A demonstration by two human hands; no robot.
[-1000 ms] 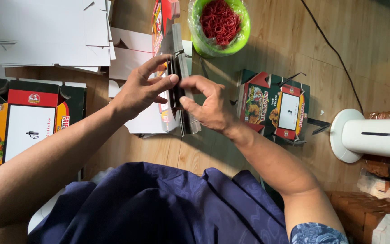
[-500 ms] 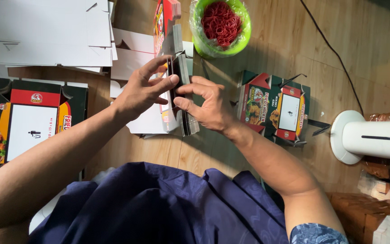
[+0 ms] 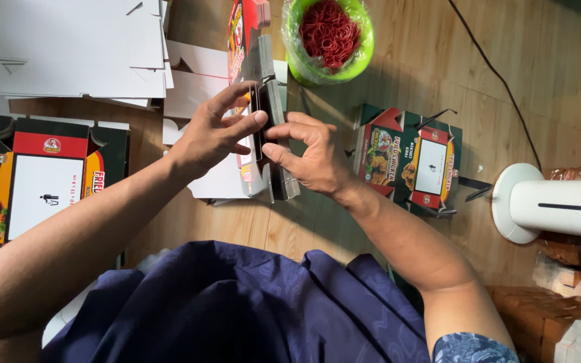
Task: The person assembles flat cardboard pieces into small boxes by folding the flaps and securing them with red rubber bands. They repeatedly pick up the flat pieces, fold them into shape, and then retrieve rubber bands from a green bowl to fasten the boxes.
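Both hands pinch a thick stack of flattened printed cartons (image 3: 274, 107) held upright on edge over the wooden floor. My left hand (image 3: 213, 131) grips the stack's left face, thumb and fingers curled over its top edge. On the other side, my right hand (image 3: 311, 158) presses against the stack with its fingers bent. The lower end of the stack rests on white flat carton sheets (image 3: 220, 181). A green bowl of red rubber bands (image 3: 329, 37) sits just beyond the stack.
A bundle of printed cartons (image 3: 408, 161) lies to the right. More flat printed cartons (image 3: 42, 181) lie at the left, white blanks (image 3: 75, 47) at the top left. A white device (image 3: 553, 202) and a black cable (image 3: 499, 77) are at the right.
The hands stay on the stack; my right hand's fingers shifted slightly along its side. Nothing else moved.
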